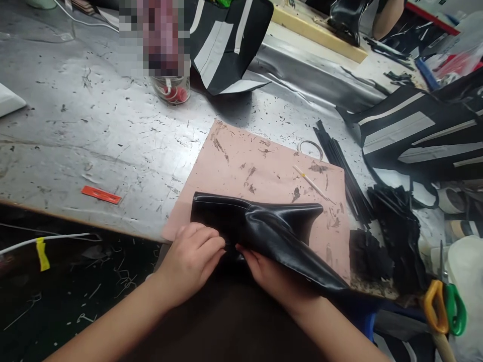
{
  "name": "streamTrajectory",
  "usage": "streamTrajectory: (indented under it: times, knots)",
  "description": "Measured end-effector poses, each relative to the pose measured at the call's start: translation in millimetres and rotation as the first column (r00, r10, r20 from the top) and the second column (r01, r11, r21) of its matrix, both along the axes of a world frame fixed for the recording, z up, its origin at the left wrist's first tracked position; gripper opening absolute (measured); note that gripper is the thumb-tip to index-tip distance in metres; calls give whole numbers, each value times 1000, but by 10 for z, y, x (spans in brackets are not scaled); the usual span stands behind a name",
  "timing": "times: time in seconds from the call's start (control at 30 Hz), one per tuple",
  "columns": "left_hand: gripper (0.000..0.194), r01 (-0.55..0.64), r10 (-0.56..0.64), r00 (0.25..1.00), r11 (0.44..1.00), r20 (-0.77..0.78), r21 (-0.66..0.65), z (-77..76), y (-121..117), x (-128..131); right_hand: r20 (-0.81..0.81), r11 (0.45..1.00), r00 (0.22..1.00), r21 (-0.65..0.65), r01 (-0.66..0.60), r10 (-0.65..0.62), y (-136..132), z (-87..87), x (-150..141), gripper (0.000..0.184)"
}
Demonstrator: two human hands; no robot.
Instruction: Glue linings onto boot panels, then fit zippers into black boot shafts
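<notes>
A glossy black leather boot upper lies folded over the front part of a pink sheet on the bench, pale stitching along its top edge. My left hand is closed at its lower left edge, fingertips pinched on the leather. Partly beneath the upper, my right hand grips the same edge between thumb and fingers; some of its fingers are hidden by the leather. Both sets of fingertips are close together. Beyond the upper, a thin white stick rests on the pink sheet.
Black strips and dark scraps lie to the right, near scissors with orange and green handles. Black panels with white strips stand behind them. An orange-red tool lies left, and a clear cup stands at the back.
</notes>
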State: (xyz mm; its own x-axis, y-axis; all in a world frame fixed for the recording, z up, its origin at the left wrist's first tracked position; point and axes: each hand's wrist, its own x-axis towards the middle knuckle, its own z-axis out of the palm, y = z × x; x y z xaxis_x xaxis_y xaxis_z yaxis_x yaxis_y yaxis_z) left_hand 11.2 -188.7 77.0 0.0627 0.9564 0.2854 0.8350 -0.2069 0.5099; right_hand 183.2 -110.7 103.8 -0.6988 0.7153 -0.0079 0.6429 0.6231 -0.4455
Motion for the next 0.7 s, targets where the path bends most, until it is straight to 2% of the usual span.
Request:
streamTrajectory:
  times: [0.2, 0.7]
  knots:
    - [13, 20, -21, 999, 999, 26, 39, 5, 12, -12, -31, 995, 999, -92, 29, -32, 13, 1, -6, 26]
    - [16, 30, -30, 1000, 996, 3, 82, -40, -67, -48, 19, 997, 1000, 80, -16, 14, -5, -124, 44, 29]
